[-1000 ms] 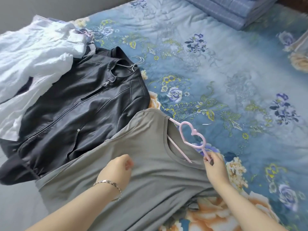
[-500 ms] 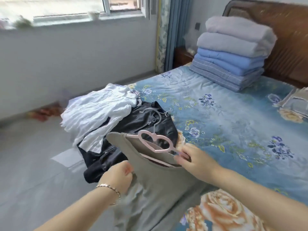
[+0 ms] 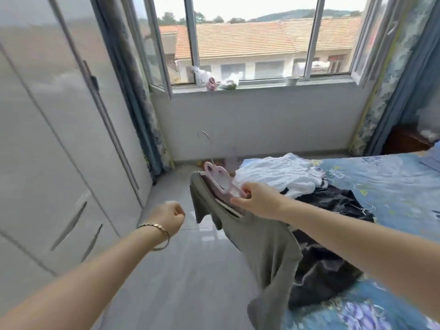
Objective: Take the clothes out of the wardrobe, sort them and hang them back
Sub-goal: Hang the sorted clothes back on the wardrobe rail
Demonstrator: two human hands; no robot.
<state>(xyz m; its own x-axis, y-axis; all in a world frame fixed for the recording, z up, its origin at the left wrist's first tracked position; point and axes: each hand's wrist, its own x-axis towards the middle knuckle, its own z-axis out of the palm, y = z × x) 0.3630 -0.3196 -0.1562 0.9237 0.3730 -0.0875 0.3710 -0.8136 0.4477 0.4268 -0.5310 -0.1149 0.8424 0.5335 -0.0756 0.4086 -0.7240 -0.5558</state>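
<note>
1 grey top [image 3: 262, 246] lifted off bed [image 3: 392, 186]; right fingers [image 3: 246, 188] pinch hanger [image 3: 215, 173]; left fingers [image 3: 177, 210] curled, empty.

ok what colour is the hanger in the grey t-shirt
Pale pink. The hanger, with its heart-shaped loops, shows best in the head view.

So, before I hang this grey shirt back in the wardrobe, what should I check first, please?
1. Grip: the right hand pinches the pink hanger: ok.
2. Fit: the grey shirt sits on the hanger's far end; the end behind the hand: cannot tell.
3. Spare hand: the left hand is curled, holding nothing: ok.
4. Way in: the wardrobe doors in view are shut: not ok.
5. Hook: the hook is free of cloth: ok.
</note>
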